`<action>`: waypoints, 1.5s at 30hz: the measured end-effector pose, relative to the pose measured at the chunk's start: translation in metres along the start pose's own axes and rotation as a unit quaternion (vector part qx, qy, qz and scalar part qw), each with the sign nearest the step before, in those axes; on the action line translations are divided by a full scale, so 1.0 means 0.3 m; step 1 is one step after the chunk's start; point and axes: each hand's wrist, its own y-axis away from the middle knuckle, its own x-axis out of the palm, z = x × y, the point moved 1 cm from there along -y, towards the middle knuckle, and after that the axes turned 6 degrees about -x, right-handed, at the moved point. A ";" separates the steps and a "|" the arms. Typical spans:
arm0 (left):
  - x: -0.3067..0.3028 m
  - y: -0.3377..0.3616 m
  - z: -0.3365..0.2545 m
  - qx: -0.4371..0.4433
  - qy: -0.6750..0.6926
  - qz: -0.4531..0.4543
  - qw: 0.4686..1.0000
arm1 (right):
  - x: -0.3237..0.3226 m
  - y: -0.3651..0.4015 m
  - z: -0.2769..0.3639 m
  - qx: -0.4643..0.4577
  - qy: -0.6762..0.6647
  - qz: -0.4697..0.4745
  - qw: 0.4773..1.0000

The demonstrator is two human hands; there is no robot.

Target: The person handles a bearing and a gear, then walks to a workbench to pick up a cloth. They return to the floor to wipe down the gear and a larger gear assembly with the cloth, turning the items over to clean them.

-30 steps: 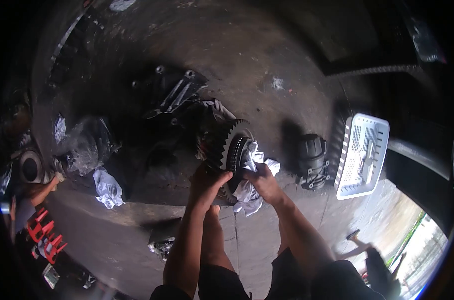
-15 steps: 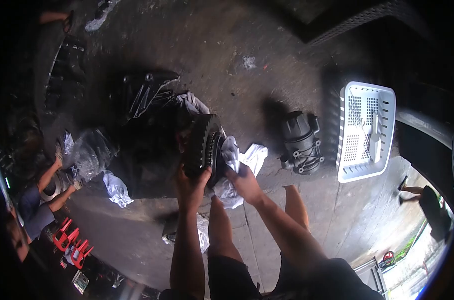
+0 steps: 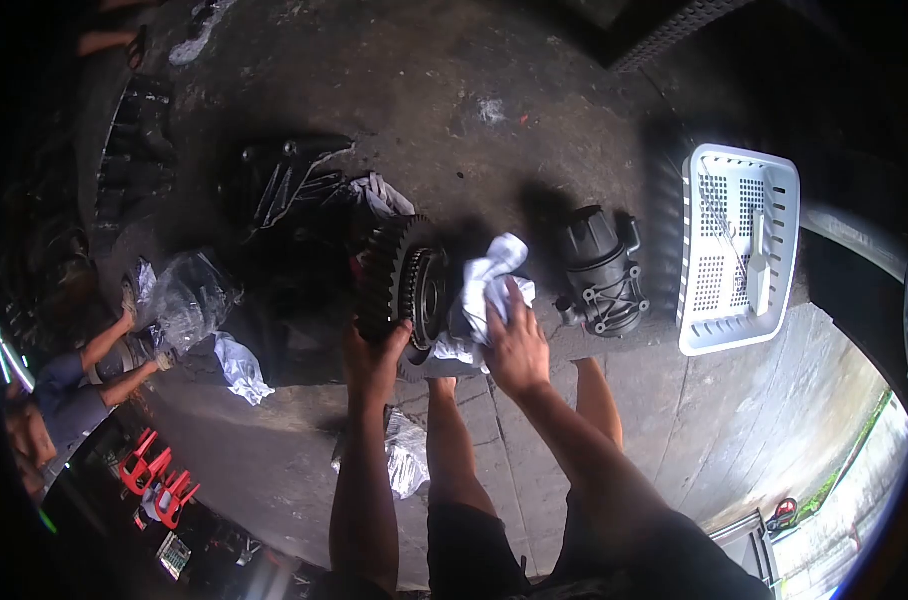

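A large dark toothed gear (image 3: 398, 275) with a ring of small bright parts stands on edge in the middle of the view. My left hand (image 3: 376, 360) grips its lower rim, thumb on the near face. Just right of the gear, my right hand (image 3: 517, 345) holds a crumpled white cloth (image 3: 489, 285), its fingers over the cloth's right side. The cloth's lower end hangs near the gear's bottom edge. Behind the gear, a dark mass of machine parts is hard to make out.
On the right lie a grey cylindrical housing (image 3: 602, 270) and a white basket (image 3: 689, 250) with a light-coloured tool. Plastic wrap (image 3: 192, 300) and a white cloth (image 3: 240, 368) lie left. Another person's legs (image 3: 109, 345) and red chairs (image 3: 159, 475) are at far left.
My right hand and the cloth have moved off the gear's face, to the right and slightly up. The gear has turned to show more of its face. My left hand stays at its rim.
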 end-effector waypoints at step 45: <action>-0.003 -0.042 0.060 0.125 -0.216 -0.064 0.966 | 0.331 -0.249 0.092 0.056 -0.386 -0.287 0.875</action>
